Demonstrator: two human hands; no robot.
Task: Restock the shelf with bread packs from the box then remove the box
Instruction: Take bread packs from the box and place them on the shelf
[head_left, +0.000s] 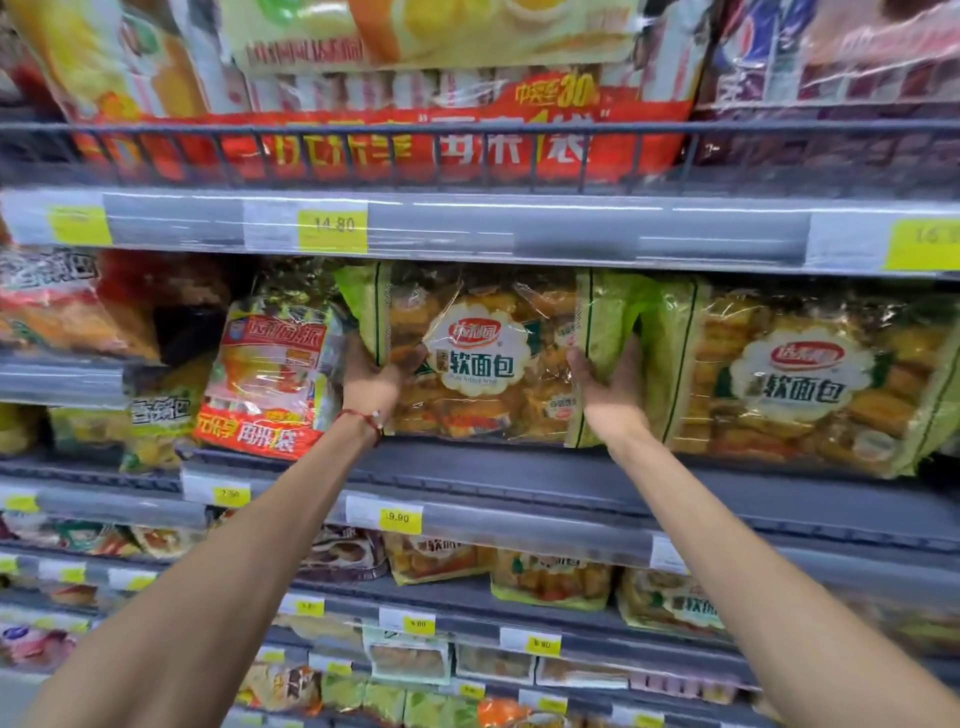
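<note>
Two grips: left hand (376, 382) and right hand (605, 387) each clasp one end of the pack (483, 358); long axis left-right, mid-frame, so we push straight back onto shelf (519, 470).

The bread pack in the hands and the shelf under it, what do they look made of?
Bread pack: thin glossy plastic film, clear in the middle with green printed ends; it crinkles, glares, and buns show through. Shelf: probably grey painted metal, matte, with flat hard edges.

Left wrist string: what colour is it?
The string is red, seen in the head view.
</note>
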